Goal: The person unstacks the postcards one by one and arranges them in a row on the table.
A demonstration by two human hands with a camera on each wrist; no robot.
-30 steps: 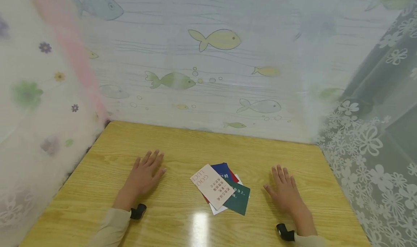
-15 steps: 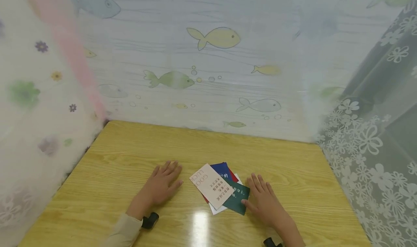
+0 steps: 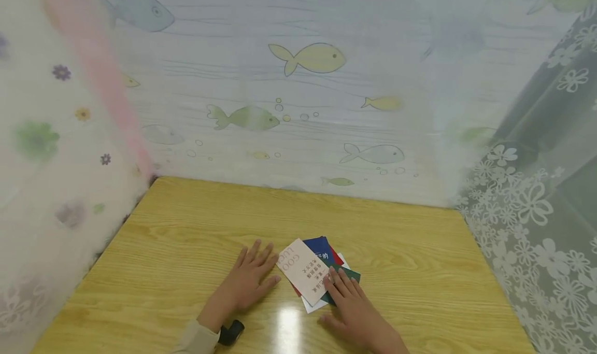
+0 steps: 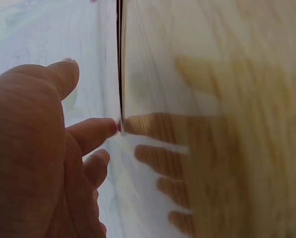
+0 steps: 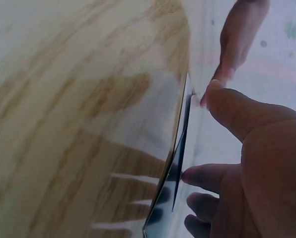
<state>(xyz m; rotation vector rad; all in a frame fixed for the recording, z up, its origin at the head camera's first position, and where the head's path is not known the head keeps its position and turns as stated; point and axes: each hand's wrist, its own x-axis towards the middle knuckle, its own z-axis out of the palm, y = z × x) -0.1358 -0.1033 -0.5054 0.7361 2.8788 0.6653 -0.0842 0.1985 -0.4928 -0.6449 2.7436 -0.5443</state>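
A loose pile of overlapping cards lies on the wooden table. On top is a pale pink card [image 3: 303, 271] with printed lettering. A blue card [image 3: 318, 248], a dark green card [image 3: 353, 276], a white card [image 3: 311, 306] and a bit of red stick out around it. My left hand [image 3: 249, 281] has its fingers extended at the pile's left edge; in the left wrist view its index fingertip meets the edge of the cards. Over the green card, beside the pink one, lie the straight fingers of my right hand [image 3: 359, 315], partly hiding both. Neither hand grips anything.
The wooden table [image 3: 224, 219] has a glossy, reflecting top. Behind it hangs a white sheet [image 3: 308, 136] printed with fish. A flowered sheet [image 3: 60, 188] borders the left side, a lace curtain [image 3: 527, 214] the right.
Both hands have moved inward from the sides of the table to the cards. The right fingers have come over the green card, and the left fingertips have reached the pile's left edge.
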